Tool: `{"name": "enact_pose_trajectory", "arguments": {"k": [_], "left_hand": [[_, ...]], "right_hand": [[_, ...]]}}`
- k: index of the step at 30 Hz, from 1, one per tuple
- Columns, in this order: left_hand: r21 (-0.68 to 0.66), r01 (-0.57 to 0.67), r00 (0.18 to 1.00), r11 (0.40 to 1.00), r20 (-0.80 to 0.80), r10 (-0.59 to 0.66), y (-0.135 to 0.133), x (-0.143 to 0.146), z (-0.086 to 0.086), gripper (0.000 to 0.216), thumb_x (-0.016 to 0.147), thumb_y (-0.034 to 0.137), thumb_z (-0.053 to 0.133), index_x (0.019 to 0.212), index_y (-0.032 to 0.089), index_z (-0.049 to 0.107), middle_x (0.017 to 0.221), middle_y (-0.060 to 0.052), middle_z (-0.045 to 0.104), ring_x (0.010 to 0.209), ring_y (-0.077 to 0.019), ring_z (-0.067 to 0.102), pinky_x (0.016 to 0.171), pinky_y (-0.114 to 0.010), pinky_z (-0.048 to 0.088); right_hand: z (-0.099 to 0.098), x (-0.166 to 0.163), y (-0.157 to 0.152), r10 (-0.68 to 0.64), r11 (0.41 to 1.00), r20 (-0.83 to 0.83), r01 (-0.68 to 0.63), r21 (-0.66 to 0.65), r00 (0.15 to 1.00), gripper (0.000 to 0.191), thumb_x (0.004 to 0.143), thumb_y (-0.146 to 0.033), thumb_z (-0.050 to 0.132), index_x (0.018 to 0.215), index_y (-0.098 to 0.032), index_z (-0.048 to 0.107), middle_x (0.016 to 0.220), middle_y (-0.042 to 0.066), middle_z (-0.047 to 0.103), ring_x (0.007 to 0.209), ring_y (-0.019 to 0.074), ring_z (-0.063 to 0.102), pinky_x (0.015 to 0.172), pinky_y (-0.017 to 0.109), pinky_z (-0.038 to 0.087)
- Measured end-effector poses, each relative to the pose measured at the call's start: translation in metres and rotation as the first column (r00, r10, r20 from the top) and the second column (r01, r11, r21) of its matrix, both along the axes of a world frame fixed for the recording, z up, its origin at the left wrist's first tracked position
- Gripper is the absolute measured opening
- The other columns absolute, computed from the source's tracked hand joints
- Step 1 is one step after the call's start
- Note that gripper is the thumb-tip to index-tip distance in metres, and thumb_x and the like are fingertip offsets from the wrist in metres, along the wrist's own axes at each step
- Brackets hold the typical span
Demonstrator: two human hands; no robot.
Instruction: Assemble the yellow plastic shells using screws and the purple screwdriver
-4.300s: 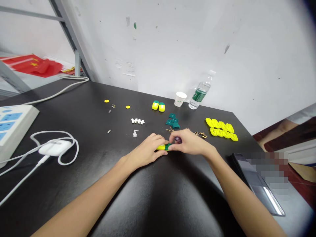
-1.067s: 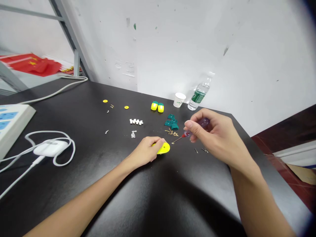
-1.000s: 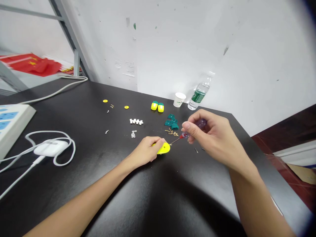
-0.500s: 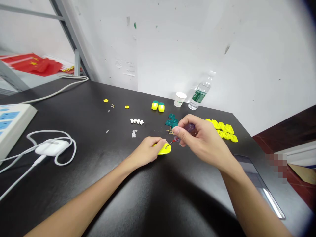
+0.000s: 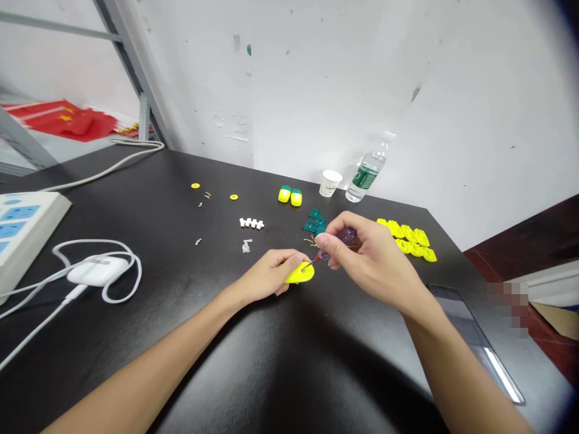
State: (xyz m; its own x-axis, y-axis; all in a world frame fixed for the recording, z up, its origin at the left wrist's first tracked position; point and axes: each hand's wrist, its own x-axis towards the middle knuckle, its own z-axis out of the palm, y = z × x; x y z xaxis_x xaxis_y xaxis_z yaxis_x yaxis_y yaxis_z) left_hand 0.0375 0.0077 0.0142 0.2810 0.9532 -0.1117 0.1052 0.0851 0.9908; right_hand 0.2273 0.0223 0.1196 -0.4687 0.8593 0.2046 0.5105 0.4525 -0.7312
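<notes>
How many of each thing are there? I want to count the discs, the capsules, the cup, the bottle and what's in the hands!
Small yellow discs: 2
Yellow-and-green capsules: 2
Paper cup: 1
Plastic water bottle: 1
Purple-handled screwdriver in the right hand: 1
Yellow oval piece in the left hand: 1
Total: 8

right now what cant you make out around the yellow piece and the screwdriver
All in the head view:
Screwdriver tip: too small to tell if it touches the yellow piece.
Yellow piece, left end: hidden by the left hand.
Screwdriver handle: partly hidden by the right hand.
Green pieces, lower part: hidden by the right hand.
</notes>
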Motion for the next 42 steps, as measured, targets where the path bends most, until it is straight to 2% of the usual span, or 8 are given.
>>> {"name": "enact_pose_trajectory", "arguments": {"k": [5,8,13,20,30,35,39,42], "left_hand": [[-0.065,0.002,1.0,0.998,0.008,-0.002,0.001,-0.002,0.002,0.032,0.089,0.041,0.056,0.104,0.016,0.067,0.06,0.005,0.051,0.037,-0.0055,0.04,0.036,-0.019,0.029],[-0.05,0.007,1.0,0.999,-0.015,-0.008,0.001,-0.003,0.003,0.03,0.081,0.034,0.063,0.104,0.016,0.067,0.06,0.004,0.052,0.039,-0.0054,0.041,0.038,-0.018,0.03],[-0.019,0.01,0.999,1.0,-0.034,-0.01,-0.001,-0.004,0.004,0.026,0.078,0.028,0.061,0.1,0.016,0.067,0.059,0.005,0.051,0.041,-0.0056,0.04,0.041,-0.019,0.03],[-0.003,0.037,0.999,0.999,0.012,-0.037,0.0,-0.006,-0.001,0.026,0.077,0.025,0.058,0.101,0.015,0.066,0.061,0.005,0.052,0.042,-0.0056,0.04,0.041,-0.019,0.029],[-0.003,0.045,0.999,0.999,0.022,-0.045,-0.002,-0.005,0.006,0.026,0.074,0.024,0.056,0.096,0.014,0.065,0.06,0.005,0.05,0.043,-0.0062,0.04,0.042,-0.02,0.03],[0.012,0.05,0.999,0.999,0.019,-0.05,-0.001,-0.006,0.004,0.026,0.073,0.023,0.054,0.095,0.014,0.065,0.058,0.006,0.048,0.044,-0.0071,0.04,0.043,-0.021,0.03],[0.06,0.066,0.996,0.996,0.054,-0.069,0.0,-0.006,-0.001,0.023,0.075,0.023,0.055,0.094,0.014,0.065,0.057,0.007,0.046,0.045,-0.0072,0.039,0.044,-0.021,0.03],[0.082,0.063,0.994,0.995,0.082,-0.07,0.0,-0.006,-0.002,0.022,0.075,0.023,0.057,0.093,0.014,0.065,0.059,0.007,0.045,0.046,-0.0069,0.038,0.044,-0.021,0.03]], "right_hand": [[0.0,0.0,0.0,0.005,1.0,-0.011,-0.005,-0.002,1.0,0.028,0.093,-0.047,0.057,0.082,-0.022,0.057,0.072,0.0,0.064,0.061,0.013,0.058,0.054,0.027,0.042],[0.0,0.0,0.0,0.008,1.0,-0.016,-0.008,0.005,1.0,0.027,0.093,-0.047,0.057,0.082,-0.022,0.057,0.07,-0.001,0.063,0.062,0.0131,0.058,0.056,0.027,0.042],[-0.001,-0.001,-0.002,0.03,1.0,-0.028,-0.03,-0.008,0.999,0.026,0.094,-0.047,0.057,0.084,-0.023,0.057,0.067,-0.002,0.061,0.061,0.0127,0.058,0.055,0.027,0.042],[0.003,0.0,-0.004,-0.007,0.999,-0.036,0.008,0.035,0.999,0.027,0.093,-0.046,0.058,0.082,-0.022,0.057,0.068,-0.002,0.063,0.059,0.0114,0.058,0.053,0.025,0.041],[-0.002,-0.004,-0.006,0.054,0.998,-0.011,-0.053,0.023,0.998,0.025,0.095,-0.044,0.056,0.083,-0.022,0.056,0.066,-0.004,0.06,0.058,0.0104,0.056,0.051,0.024,0.039],[0.0,-0.004,-0.01,0.125,0.985,0.054,-0.13,0.113,0.991,0.019,0.097,-0.038,0.055,0.086,-0.023,0.054,0.072,-0.004,0.06,0.062,0.01,0.054,0.055,0.024,0.039],[-0.003,-0.006,-0.01,0.264,0.94,0.111,-0.282,0.195,0.958,0.004,0.096,-0.024,0.054,0.098,-0.023,0.051,0.087,-0.003,0.063,0.072,0.0099,0.057,0.064,0.024,0.042],[-0.005,-0.006,-0.009,0.329,0.902,0.165,-0.361,0.237,0.93,0.007,0.097,-0.018,0.05,0.102,-0.023,0.049,0.089,-0.002,0.061,0.074,0.0101,0.056,0.066,0.024,0.042]]}}
